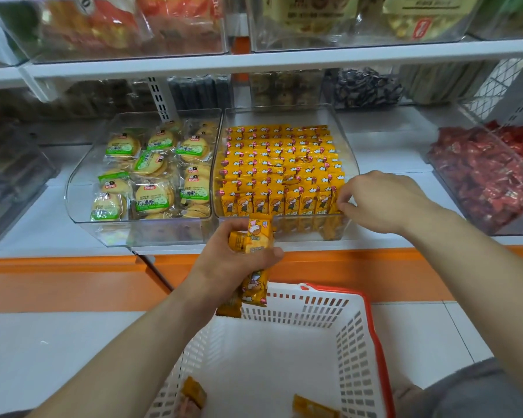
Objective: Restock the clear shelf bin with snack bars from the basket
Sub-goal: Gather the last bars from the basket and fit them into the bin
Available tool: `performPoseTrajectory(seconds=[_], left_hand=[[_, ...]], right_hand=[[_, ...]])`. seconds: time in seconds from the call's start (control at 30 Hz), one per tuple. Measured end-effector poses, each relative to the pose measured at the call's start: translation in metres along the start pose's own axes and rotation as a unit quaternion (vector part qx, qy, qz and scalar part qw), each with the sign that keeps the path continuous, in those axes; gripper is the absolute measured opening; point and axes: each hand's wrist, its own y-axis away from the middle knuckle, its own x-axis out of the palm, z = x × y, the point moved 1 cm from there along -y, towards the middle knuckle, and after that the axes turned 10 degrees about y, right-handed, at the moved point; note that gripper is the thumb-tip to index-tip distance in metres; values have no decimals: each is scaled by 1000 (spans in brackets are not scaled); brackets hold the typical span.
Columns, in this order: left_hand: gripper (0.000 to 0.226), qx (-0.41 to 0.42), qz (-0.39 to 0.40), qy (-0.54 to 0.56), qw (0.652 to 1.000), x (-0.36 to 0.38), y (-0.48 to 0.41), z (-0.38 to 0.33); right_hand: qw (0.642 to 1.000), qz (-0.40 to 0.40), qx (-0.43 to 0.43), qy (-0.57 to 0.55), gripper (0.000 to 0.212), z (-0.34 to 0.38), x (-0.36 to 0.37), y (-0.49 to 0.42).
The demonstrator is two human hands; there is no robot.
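Seating a bar (pixel 332 203) at the clear bin's (pixel 284 111) 4 o'clock corner, the right hand (pixel 384 200) pinches it while the left hand (pixel 239 260) fingers clamp spare snack bars (pixel 255 236), likely fed across next.

A white shelf unit filled the view: its upper board (pixel 254 63) ran across the top, and a slotted white upright (pixel 159 98) stood behind the lower board (pixel 390 152). Under the front edge of the lower board was a broad orange band (pixel 58 267), and below it lay a floor of pale tiles (pixel 58 342) with thin joints. The light was soft and even, and a white wire panel (pixel 495 82) stood at the right end of the unit.
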Motion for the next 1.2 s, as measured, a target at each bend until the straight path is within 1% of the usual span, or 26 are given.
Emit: performPoseTrajectory(seconds=[0.13, 0.2, 0.27, 0.3, 0.33, 0.37, 0.4, 0.43, 0.47, 0.5, 0.53, 0.57, 0.63, 0.7, 0.77, 0.83, 0.9, 0.93, 1.03, 1.07, 1.13, 1.17, 1.2], left_hand=[[85, -1, -4, 6, 1000, -1, 3, 0], [86, 0, -8, 16, 1000, 1, 3, 0], [86, -3, -12, 29, 1000, 4, 4, 1], [86, -5, -12, 36, 999, 6, 4, 1], [86, -6, -12, 39, 999, 8, 4, 1], [85, -2, -9, 38, 999, 11, 4, 1], [83, 4, -4, 31, 999, 13, 4, 1], [82, 12, 0, 20, 1000, 15, 5, 2], [80, 20, 3, 8, 1000, 18, 6, 3], [78, 29, 7, -5, 1000, 20, 7, 4], [76, 41, 13, -17, 999, 21, 8, 5], [75, 55, 19, -28, 998, 23, 9, 6], [79, 76, 22, -40, 996, 25, 11, 6], [81, 79, 17, -36, 996, 26, 12, 5], [78, 65, 10, -16, 998, 25, 12, 2], [80, 42, 0, 16, 999, 23, 12, -2], [85, 12, -7, 58, 998, 21, 12, -5], [84, -1, -8, 82, 997, 20, 12, -8], [82, -17, -25, 135, 990, 17, 11, -13], [82, -12, -38, 145, 989, 16, 10, -14], [83, 6, -62, 158, 985, 13, 9, -14], [83, 15, -71, 163, 984, 12, 8, -14], [82, 22, -78, 165, 983, 11, 8, -14]], right_hand=[[999, 28, -16, 6, 23, 1, -3, 3], [1000, 15, -19, 20, 23, 3, -3, 8], [998, -43, -5, 34, 23, 6, -4, 16], [996, -83, -1, 18, 23, 9, -5, 21], [993, -118, -4, -26, 21, 13, -5, 26], [985, -137, -11, -103, 18, 19, -7, 31], [970, -126, -21, -205, 15, 28, -8, 35], [945, -86, -34, -313, 12, 39, -9, 39], [912, -28, -48, -406, 13, 50, -10, 43], [879, 27, -57, -473, 16, 61, -10, 46], [853, 64, -58, -514, 21, 70, -8, 48], [840, 78, -59, -534, 26, 75, -7, 50], [833, 76, -63, -544, 31, 79, -7, 50], [811, 94, -62, -573, 22, 77, -7, 48], [774, 118, -43, -621, 17, 73, -5, 47], [723, 132, -8, -678, 20, 69, -6, 45], [668, 123, 26, -733, 22, 65, -7, 42], [652, 117, 36, -749, 23, 63, -7, 41], [635, 109, 40, -764, 15, 56, -8, 39], [620, 106, 49, -776, 12, 54, -8, 39], [579, 101, 68, -806, 17, 51, -8, 39], [573, 100, 69, -811, 20, 49, -7, 40], [580, 104, 65, -805, 22, 49, -6, 40]])
